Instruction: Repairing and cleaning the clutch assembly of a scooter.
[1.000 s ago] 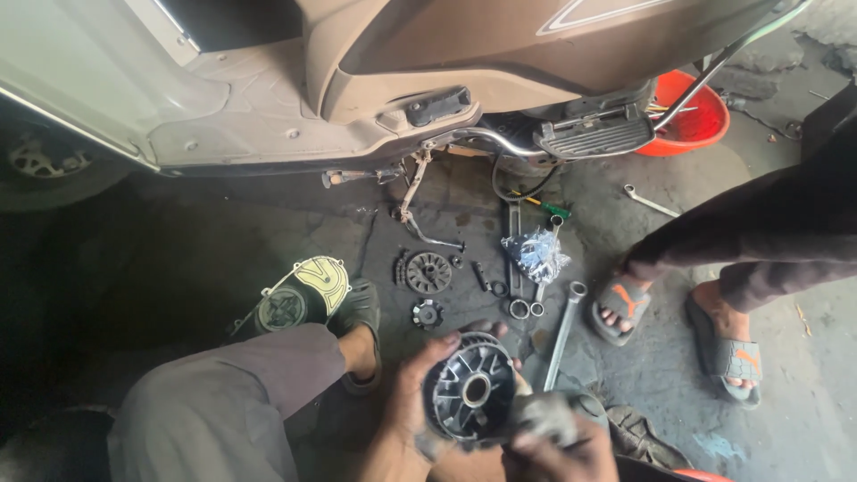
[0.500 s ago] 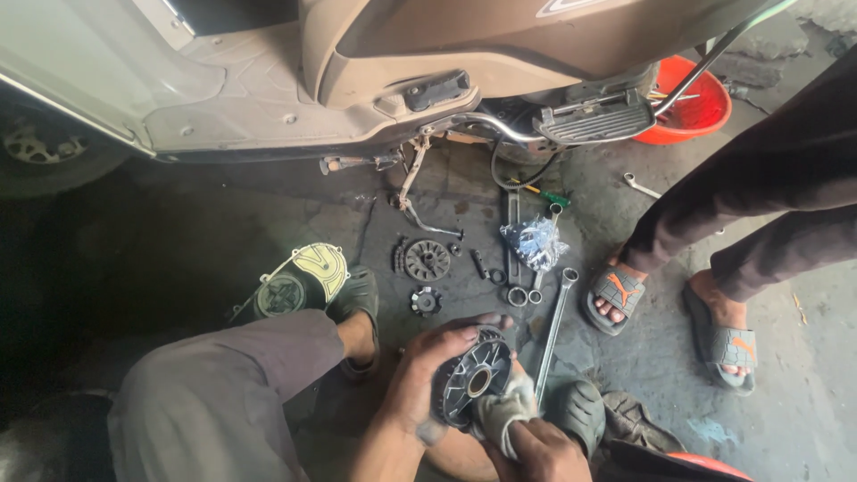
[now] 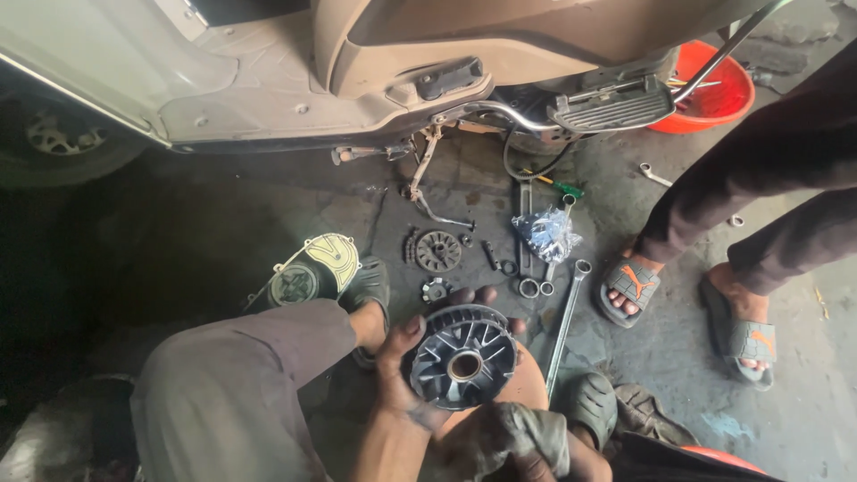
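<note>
A round dark metal pulley disc [image 3: 462, 357] with radial fins and a centre bore sits low in the head view, face up. My left hand [image 3: 399, 375] is shut on its left rim, with fingertips curled over the far edge. My right hand [image 3: 504, 442] is closed on a dirty grey rag [image 3: 534, 430] just below the disc. My bent left knee [image 3: 241, 375] in brown trousers is to the left.
A scooter body [image 3: 375, 62] with its footrest [image 3: 609, 105] spans the top. On the oily floor lie a small toothed round part [image 3: 438, 251], a spanner [image 3: 566, 317], rings, and a crumpled plastic bag [image 3: 546, 234]. Another person's sandalled feet [image 3: 629, 287] stand at right, near a red basin [image 3: 714, 89].
The disc has turned to face the camera more squarely. My right hand with the rag dropped from the disc's right side to below it.
</note>
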